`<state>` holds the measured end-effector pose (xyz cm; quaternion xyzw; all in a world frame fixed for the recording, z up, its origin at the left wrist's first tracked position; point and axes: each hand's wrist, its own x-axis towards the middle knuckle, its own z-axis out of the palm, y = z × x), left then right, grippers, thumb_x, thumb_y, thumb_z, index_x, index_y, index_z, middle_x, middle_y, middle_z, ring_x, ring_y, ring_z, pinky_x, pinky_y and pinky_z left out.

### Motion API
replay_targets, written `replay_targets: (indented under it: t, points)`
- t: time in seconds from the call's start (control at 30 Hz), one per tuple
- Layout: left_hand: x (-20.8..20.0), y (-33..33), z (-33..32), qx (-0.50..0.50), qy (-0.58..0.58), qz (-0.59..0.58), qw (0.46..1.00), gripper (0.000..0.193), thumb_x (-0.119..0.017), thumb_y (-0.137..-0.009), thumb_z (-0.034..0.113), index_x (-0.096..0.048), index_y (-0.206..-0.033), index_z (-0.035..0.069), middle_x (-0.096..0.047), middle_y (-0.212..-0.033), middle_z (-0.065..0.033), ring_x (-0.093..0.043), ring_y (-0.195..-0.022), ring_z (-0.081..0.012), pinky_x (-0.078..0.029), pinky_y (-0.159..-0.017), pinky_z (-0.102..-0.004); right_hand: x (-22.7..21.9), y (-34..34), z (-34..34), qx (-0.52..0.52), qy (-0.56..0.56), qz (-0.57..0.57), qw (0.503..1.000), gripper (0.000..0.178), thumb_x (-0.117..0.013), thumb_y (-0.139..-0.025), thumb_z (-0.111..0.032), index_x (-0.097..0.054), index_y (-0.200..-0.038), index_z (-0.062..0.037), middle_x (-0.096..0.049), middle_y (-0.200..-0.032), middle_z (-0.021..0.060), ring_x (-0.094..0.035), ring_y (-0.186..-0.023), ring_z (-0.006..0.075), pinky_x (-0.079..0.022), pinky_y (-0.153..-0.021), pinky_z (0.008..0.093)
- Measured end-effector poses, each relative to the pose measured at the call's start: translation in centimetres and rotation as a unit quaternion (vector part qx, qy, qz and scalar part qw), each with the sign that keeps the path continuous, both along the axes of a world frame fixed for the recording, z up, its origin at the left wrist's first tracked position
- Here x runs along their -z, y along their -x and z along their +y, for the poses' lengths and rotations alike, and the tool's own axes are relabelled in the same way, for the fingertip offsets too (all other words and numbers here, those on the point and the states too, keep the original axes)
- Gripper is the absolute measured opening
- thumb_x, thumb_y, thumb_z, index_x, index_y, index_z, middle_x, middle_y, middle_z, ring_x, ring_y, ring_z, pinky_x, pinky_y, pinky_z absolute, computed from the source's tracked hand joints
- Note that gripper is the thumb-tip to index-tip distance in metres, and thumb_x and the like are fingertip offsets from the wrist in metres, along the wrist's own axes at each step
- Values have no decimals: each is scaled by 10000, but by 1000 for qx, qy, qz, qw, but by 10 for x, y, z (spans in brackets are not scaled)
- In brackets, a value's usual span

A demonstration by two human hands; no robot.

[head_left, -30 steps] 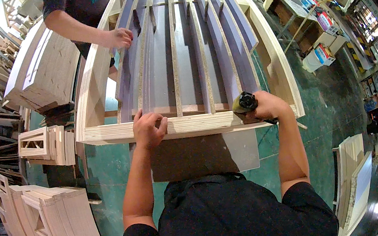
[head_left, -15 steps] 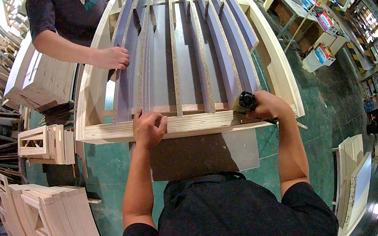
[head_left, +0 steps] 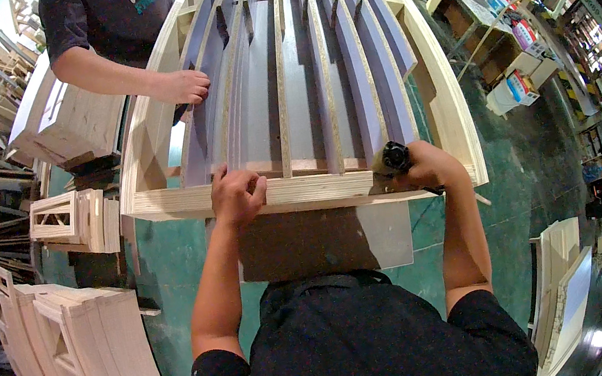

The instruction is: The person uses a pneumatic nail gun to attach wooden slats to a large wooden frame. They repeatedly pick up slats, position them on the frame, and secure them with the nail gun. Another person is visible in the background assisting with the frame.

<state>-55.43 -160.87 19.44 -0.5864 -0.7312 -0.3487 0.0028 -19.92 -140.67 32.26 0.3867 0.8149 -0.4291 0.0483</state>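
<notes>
In front of me lies a large wooden frame [head_left: 293, 188] with a thick layered front rail. Long grey-purple slats [head_left: 355, 75] with speckled edges run away from me inside it. My left hand [head_left: 239, 196] is closed over the front rail left of the middle, fingers curled on its top edge. Toward the rail's right end, my right hand [head_left: 431, 165] grips a nail gun [head_left: 394, 158] with a round black cap. The tool stands over the rail beside the slat ends; its lower part is hidden by my hand and the rail.
At the far left a co-worker's hand [head_left: 185, 87] rests on a slat; their other hand is blurred at the top. Stacked wooden frames [head_left: 99, 350] stand at left. Boards [head_left: 566, 296] lean at lower right. A workbench [head_left: 464, 4] and white bucket [head_left: 509, 96] are at right.
The view has shifted slightly, so the frame sits a little differently in the picture. Both my hands and the nail gun keep their places on the rail.
</notes>
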Motion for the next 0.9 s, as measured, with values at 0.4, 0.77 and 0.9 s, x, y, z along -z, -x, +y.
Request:
replay_targets:
  t: [0.4, 0.77, 0.9]
  points:
    - [-6, -4, 0, -19, 30, 3, 999, 211, -691, -887, 276, -716, -777, 98, -706, -749, -60, -675, -735, -279, -398, -1131, -511, -4, 3, -4, -13, -37, -58, 998, 350, -840, -736, -156, -728, -1039, -22, -736, -851, 139, -658, -757, 257, -548, -757, 393]
    - [-6, -2, -2, 6, 45, 1, 999, 234, -714, -836, 324, -681, -784, 98, -659, -718, -53, -645, -693, -260, -381, -1146, -498, 20, -8, 7, -58, -52, -15, 997, 297, -790, -787, -213, -715, -999, -19, -722, -802, 135, -647, -701, 244, -539, -711, 394]
    - [-7, 0, -3, 11, 57, -22, 998, 252, -722, -828, 341, -673, -786, 98, -644, -711, -43, -633, -692, -249, -373, -1147, -506, 27, -7, 7, -74, -84, -5, 994, 284, -774, -796, -250, -707, -953, -23, -709, -782, 131, -644, -689, 244, -533, -692, 393]
